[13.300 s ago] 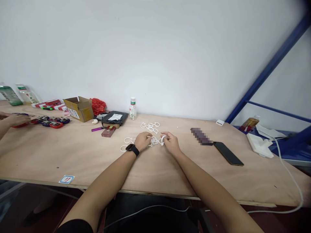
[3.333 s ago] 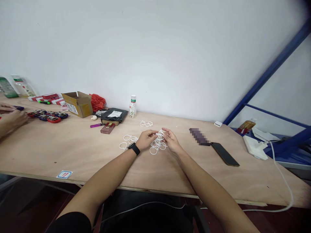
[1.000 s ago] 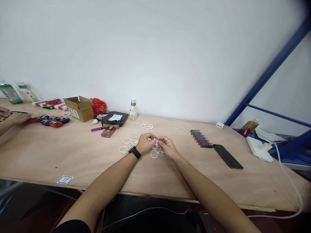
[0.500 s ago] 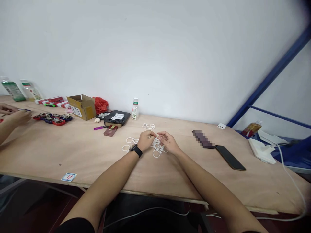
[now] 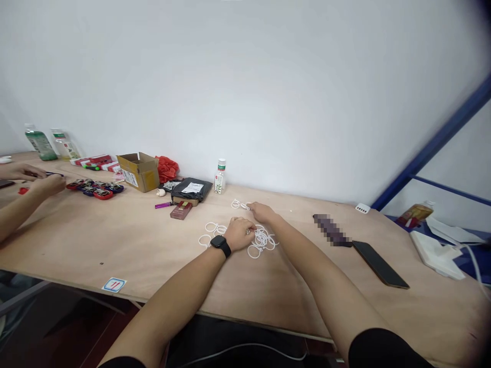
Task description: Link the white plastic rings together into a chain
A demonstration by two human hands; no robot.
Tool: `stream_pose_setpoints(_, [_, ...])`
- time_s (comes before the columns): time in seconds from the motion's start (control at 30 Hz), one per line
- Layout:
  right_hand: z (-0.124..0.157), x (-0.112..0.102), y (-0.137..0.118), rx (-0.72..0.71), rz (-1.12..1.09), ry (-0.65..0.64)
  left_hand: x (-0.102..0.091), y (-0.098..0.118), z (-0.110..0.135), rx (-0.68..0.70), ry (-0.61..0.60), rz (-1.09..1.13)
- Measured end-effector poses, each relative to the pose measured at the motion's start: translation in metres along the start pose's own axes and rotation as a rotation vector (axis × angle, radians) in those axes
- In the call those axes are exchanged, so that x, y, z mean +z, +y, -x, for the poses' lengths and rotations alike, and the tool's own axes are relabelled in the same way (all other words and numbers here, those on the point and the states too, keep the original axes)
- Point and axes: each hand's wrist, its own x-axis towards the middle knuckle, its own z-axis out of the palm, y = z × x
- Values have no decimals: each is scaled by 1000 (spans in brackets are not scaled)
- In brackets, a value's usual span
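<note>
On the table, several white rings (image 5: pixel 262 236) with small tabs lie heaped in a loose pile. My left hand (image 5: pixel 240 233), with a black watch on the wrist, is curled at the pile's left side. Its fingers are closed, and what they hold is too small to make out. A few more white rings (image 5: pixel 211 227) lie to the left of that wrist. Farther back, my right hand (image 5: pixel 263 211) stretches toward the wall, fingertips closed at a white ring (image 5: pixel 244 206). Another small ring (image 5: pixel 235 203) lies just left of it.
Left of the hands are a cigarette box (image 5: pixel 180 210), a purple lighter (image 5: pixel 164 205), a black parcel (image 5: pixel 192 190), an open carton (image 5: pixel 140 174) and a bottle (image 5: pixel 220 177). A phone (image 5: pixel 379 263) lies right. A co-worker's hands (image 5: pixel 42 184) are at far left.
My right hand has left the pile and moved back to the small ring group near the wall. My left hand stays at the pile. The view has turned slightly left.
</note>
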Motion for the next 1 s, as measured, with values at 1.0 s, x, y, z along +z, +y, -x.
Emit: stream_pose_setpoints(1.0, [129,-10,-55,172,-1368,326,-2,11,-1,132,72,44])
